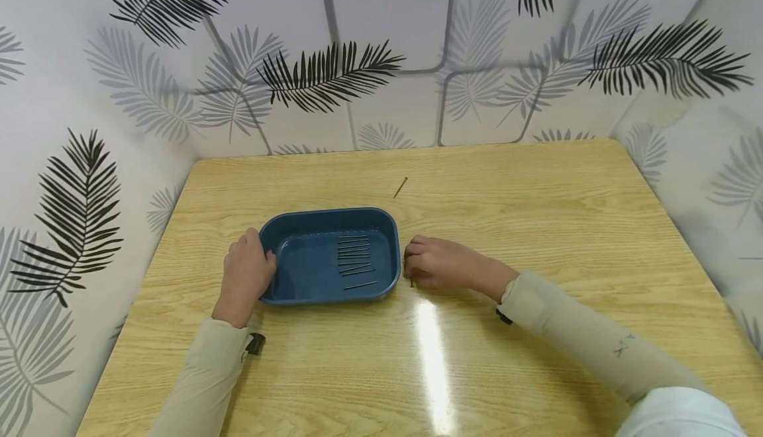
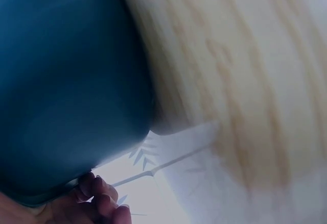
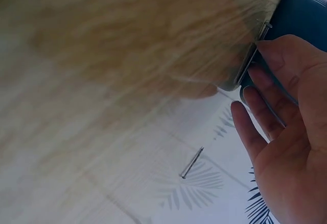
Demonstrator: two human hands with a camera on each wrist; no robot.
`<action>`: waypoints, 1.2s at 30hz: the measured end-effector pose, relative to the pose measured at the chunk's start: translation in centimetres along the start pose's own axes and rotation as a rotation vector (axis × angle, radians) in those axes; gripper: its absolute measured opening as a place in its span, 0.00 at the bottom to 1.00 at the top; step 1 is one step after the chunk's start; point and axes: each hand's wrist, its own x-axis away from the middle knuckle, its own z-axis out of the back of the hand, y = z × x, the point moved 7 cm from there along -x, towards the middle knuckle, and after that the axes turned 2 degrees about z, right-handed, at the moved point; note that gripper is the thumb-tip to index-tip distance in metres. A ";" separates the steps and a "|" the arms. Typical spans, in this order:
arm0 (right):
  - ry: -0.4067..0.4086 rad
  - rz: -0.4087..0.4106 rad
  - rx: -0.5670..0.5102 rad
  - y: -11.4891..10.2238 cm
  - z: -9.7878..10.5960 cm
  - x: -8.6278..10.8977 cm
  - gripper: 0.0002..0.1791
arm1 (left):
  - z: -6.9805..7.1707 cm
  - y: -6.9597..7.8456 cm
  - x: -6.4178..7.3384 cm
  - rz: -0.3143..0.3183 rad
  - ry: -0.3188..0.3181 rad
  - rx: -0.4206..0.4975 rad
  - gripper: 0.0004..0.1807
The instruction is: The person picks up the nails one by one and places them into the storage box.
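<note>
A blue tray [image 1: 310,294] with rounded corners stands left of the table's middle, holding several thin nails [image 1: 354,255] laid in a rough column toward its right side. My left hand [image 1: 246,271] grips the tray's left end, thumb over the rim; in the left wrist view its curled fingers [image 2: 104,201] show at the tray's edge. Just beyond the tray's right end, my right hand [image 1: 438,265] pinches a nail [image 3: 254,53] between thumb and forefinger. The other fingers are spread loosely in the right wrist view. The nail's end [image 1: 411,283] pokes out below the fingers in the head view.
Another nail [image 1: 401,187] lies on the wooden table [image 1: 536,198] behind the tray's right corner. Leaf-patterned walls [image 1: 387,112] border the table at the back and sides. A bright light reflection falls on the tabletop before the right hand.
</note>
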 end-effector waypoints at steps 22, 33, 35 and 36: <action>-0.085 -0.142 -0.106 0.6 0.1 0.9 0.07 | -0.1 0.0 0.0 0.013 -0.014 -0.002 0.12; -0.152 -0.211 -0.178 0.9 0.0 1.2 0.07 | -0.2 -0.1 -0.1 0.016 -0.014 -0.011 0.13; -0.153 -0.217 -0.187 0.9 -0.1 1.2 0.07 | -0.3 -0.1 -0.1 0.016 -0.010 -0.012 0.13; -0.151 -0.219 -0.193 1.0 -0.1 1.2 0.07 | -0.2 -0.1 -0.1 0.015 -0.008 -0.013 0.13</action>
